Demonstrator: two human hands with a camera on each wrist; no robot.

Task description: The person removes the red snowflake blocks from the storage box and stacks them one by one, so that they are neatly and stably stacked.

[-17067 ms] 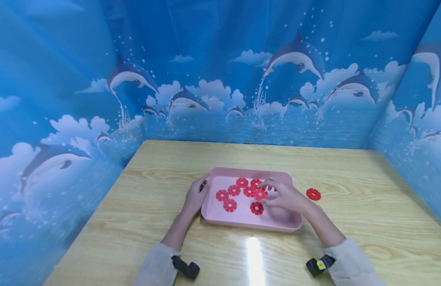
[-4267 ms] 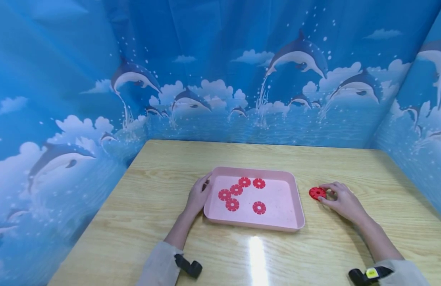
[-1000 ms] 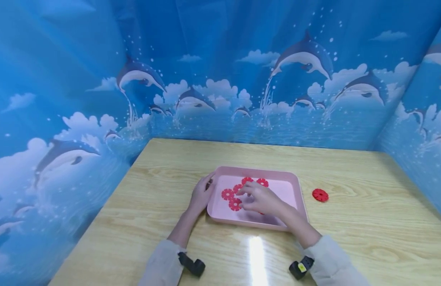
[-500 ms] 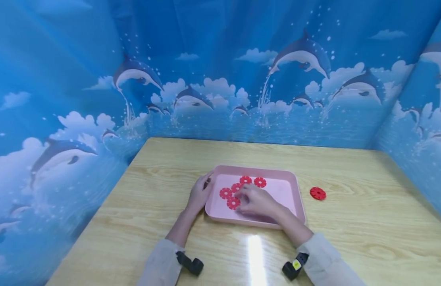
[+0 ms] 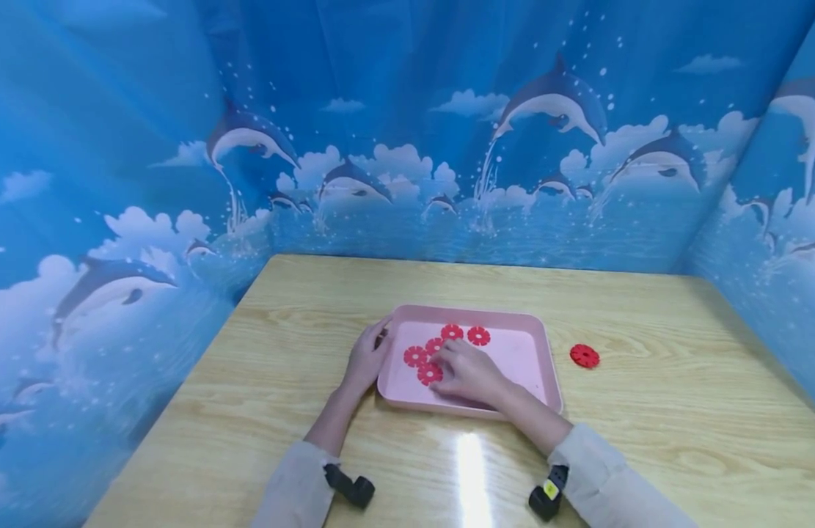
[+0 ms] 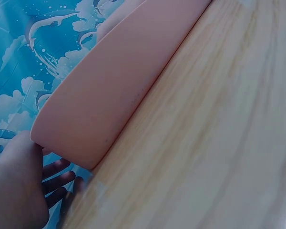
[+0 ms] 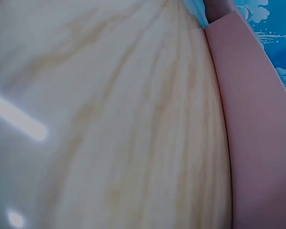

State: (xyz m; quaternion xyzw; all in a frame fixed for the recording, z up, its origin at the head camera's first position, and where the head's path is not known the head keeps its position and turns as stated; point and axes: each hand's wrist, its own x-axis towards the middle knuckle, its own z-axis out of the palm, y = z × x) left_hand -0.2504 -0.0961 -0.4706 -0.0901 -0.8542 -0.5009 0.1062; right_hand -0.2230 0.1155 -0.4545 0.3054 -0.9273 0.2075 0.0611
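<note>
Several red notched interlocking discs (image 5: 477, 336) lie flat in a shallow pink tray (image 5: 513, 320). At the tray's left side my left hand (image 5: 367, 359) holds its wall, fingertips at the rim. The left wrist view shows that hand's fingers (image 6: 57, 181) bent just outside the tray's corner. My right hand (image 5: 469, 372) is inside the tray, its thumb and fingers bent about the right edge of the front-left disc (image 5: 430, 374). The right hand covers part of the tray floor. In the right wrist view only the tray's outer wall (image 7: 257, 119) and tabletop show near it.
A small pile of red discs (image 5: 585, 356) rests on the wooden table (image 5: 658, 396) to the right of the tray. A blue curtain with dolphins (image 5: 407, 147) stands behind the table and along both sides.
The right hand has moved from the table pile back into the tray and lowered onto the front-left disc, fingers drawing closer. The tray holds fewer discs than at first. The left hand has stayed.
</note>
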